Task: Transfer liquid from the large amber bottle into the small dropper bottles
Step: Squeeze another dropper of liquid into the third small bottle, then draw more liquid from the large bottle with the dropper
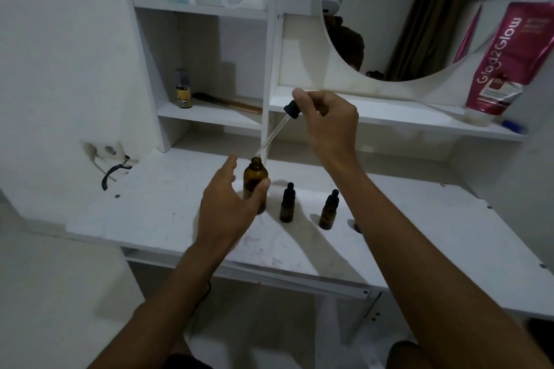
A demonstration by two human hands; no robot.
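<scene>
The large amber bottle [255, 181] stands uncapped on the white vanity table [419, 219]. My left hand [227, 207] is around its lower body, thumb on the right side and fingers spread loosely on the left. My right hand [326, 123] pinches the black bulb of a glass dropper [277, 129], held tilted, its tip just above the bottle's mouth. Two small amber dropper bottles with black caps stand to the right: one [287, 204] close to the large bottle, the other [329, 210] farther right, partly behind my right forearm.
White shelves rise behind the table, with a round mirror [419, 24] at the upper right. A pink tube [506, 60] leans on the right shelf. A small can [183, 90] and a comb [227, 102] lie on the left shelf. A wall socket with a cable [108, 159] is at the left.
</scene>
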